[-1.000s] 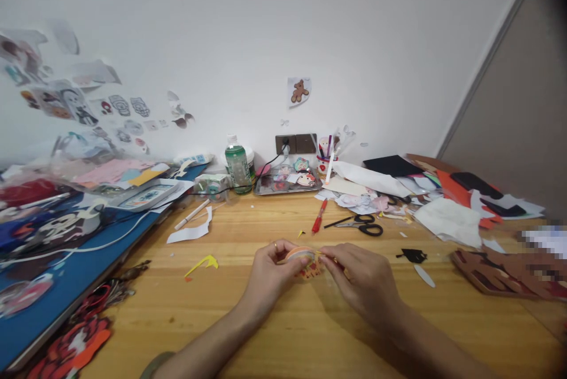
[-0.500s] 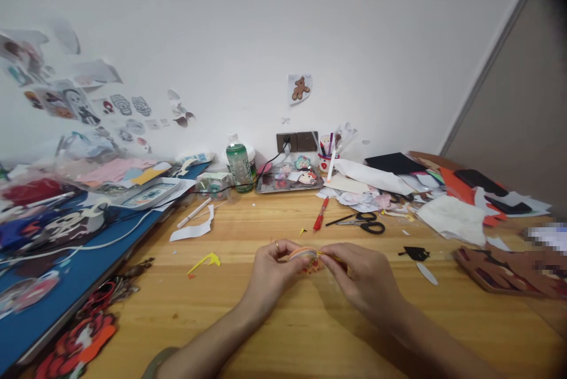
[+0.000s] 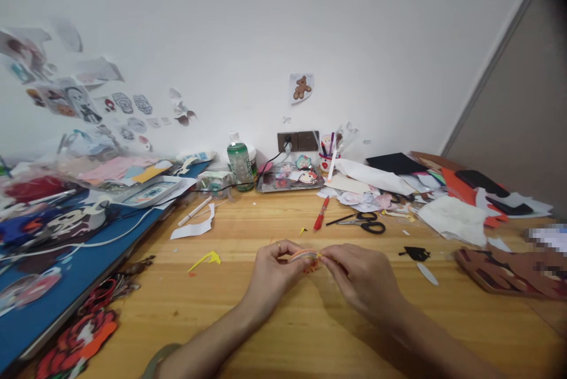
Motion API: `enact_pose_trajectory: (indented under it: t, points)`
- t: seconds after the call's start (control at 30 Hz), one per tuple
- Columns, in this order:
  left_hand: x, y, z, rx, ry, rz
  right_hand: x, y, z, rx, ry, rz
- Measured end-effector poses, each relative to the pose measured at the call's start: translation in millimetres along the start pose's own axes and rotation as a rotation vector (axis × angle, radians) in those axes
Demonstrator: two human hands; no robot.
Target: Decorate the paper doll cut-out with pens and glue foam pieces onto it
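Holding the small striped piece (image 3: 302, 254) between both hands, you've got it up front at the middle of the desk (image 3: 274, 332). Left hand (image 3: 280, 270) grips its left side, thumb over the near face, fingers behind. Right hand (image 3: 359, 273) has thumb and fingertips pinched on a tiny yellow bit (image 3: 318, 254) at the piece's right edge; can't tell if that bit is attached. Orange and pale stripes curve along the piece's top, reddish marks below; your left thumb hides part of it. Beyond your hands: red pen (image 3: 321, 215), with black-handled scissors (image 3: 372, 226) to its right. Yellow scrap (image 3: 208, 259) lies left of your left hand; black cutout (image 3: 416, 253) and white oval (image 3: 427, 274) sit right of your right.
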State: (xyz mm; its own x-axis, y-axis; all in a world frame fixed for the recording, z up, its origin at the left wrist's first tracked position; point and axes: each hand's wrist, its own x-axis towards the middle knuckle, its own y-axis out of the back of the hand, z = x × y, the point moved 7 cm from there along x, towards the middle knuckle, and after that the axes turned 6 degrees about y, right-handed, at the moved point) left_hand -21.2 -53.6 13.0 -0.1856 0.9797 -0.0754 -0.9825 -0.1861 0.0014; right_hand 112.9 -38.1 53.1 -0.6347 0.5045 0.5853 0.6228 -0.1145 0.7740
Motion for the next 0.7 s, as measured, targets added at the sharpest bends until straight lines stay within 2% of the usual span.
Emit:
enact_pose_trajectory:
  t: [0.27, 0.4, 0.47, 0.6, 0.7]
  points:
    - [-2, 1.3, -5, 0.054, 0.068, 0.078, 2, -5, 7, 0.264, -0.140, -0.055]
    - [1, -3.1, -13, 0.006, 0.108, 0.024, 6, -3, -8, 0.462, -0.126, -0.059]
    - [4, -2.9, -16, -0.024, 0.100, 0.007, 9, 5, -9, 0.540, -0.141, 0.006]
    - [9, 1.5, -18, -0.079, 0.075, 0.013, 9, 25, 10, 0.442, -0.209, 0.191]
    - [10, 2.2, -17, -0.097, 0.074, 0.006, 8, 30, 12, 0.251, -0.059, 0.231]
